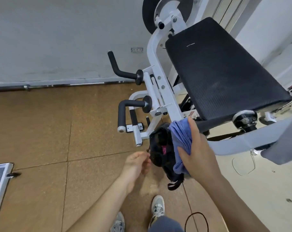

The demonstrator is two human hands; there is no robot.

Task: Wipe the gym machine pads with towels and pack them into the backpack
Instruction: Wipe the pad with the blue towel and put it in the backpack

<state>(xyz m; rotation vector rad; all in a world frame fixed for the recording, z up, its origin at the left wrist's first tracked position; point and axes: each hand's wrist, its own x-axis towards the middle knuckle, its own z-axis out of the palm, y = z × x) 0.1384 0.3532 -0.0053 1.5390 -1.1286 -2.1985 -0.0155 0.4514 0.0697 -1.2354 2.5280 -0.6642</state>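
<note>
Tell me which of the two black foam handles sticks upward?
The farther black foam handle, nearest the wall: its end angles upward. The nearer black foam handle bends down to a white end cap.

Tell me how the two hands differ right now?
The right hand grips a bunched blue towel; the left hand pinches the edge of the black backpack. The right sits higher, by the pad; the left lower. Both work at the backpack's opening.
</note>
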